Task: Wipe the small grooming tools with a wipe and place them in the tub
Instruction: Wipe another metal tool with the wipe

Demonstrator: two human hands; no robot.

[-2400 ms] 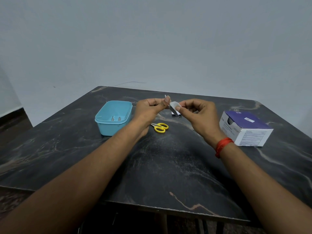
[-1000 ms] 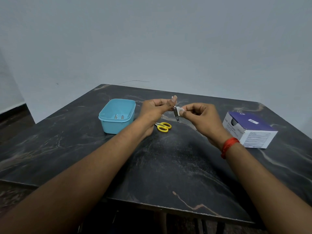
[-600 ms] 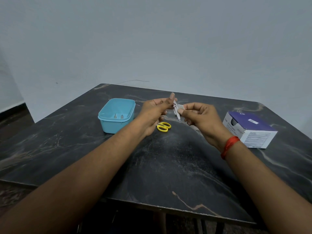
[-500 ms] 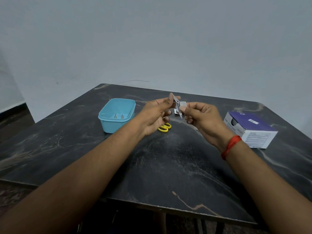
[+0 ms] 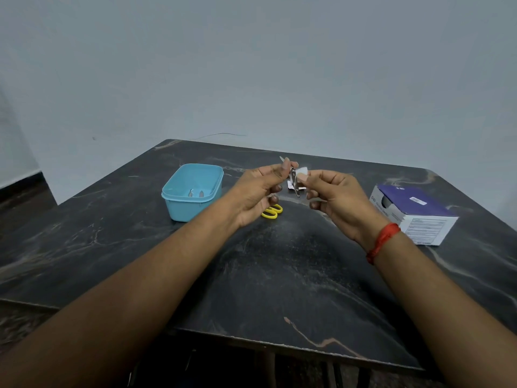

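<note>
Over the middle of the table, the left hand (image 5: 258, 191) pinches a small metal nail clipper (image 5: 293, 181) at its upper end, the tool hanging nearly upright. The right hand (image 5: 334, 196) presses a small white wipe (image 5: 302, 172) against the clipper between thumb and fingertips. Just below the left hand, yellow-handled scissors (image 5: 270, 212) lie on the dark marble table (image 5: 279, 275). To the left stands the open blue tub (image 5: 193, 189), two small metal tools (image 5: 195, 193) inside. A purple and white box (image 5: 414, 214) sits off to the right.
</note>
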